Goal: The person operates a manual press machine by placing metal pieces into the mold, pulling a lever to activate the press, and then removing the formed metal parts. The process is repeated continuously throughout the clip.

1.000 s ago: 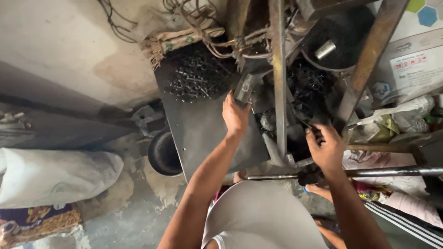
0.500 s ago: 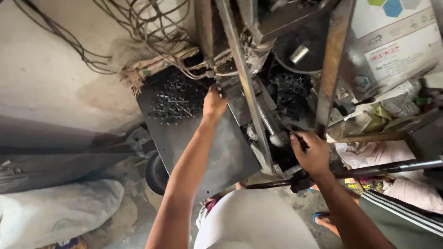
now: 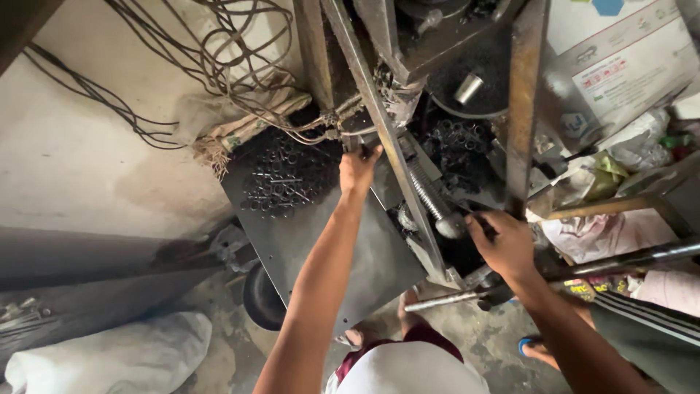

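Rough concrete floor (image 3: 219,343), stained; a white sack (image 3: 117,361) lies at near left, a dark round bowl (image 3: 261,298) just under the edge of a tilted dark metal plate (image 3: 343,255) serving as bench. Right hand (image 3: 503,244) near the press's base, fingers curled shut on a small dark handle beside the threaded screw (image 3: 430,193); left hand (image 3: 357,171) reached farther up the plate, fingers bent at the machine frame, whether holding anything cannot be told, with a heap of small metal rings (image 3: 284,179) just left of it. Beyond: pale plastered wall (image 3: 95,146) with loose dark cables (image 3: 211,58); far right, a white rectangular carton (image 3: 627,66) with a label bearing a red and blue patch, crumpled bags below it.
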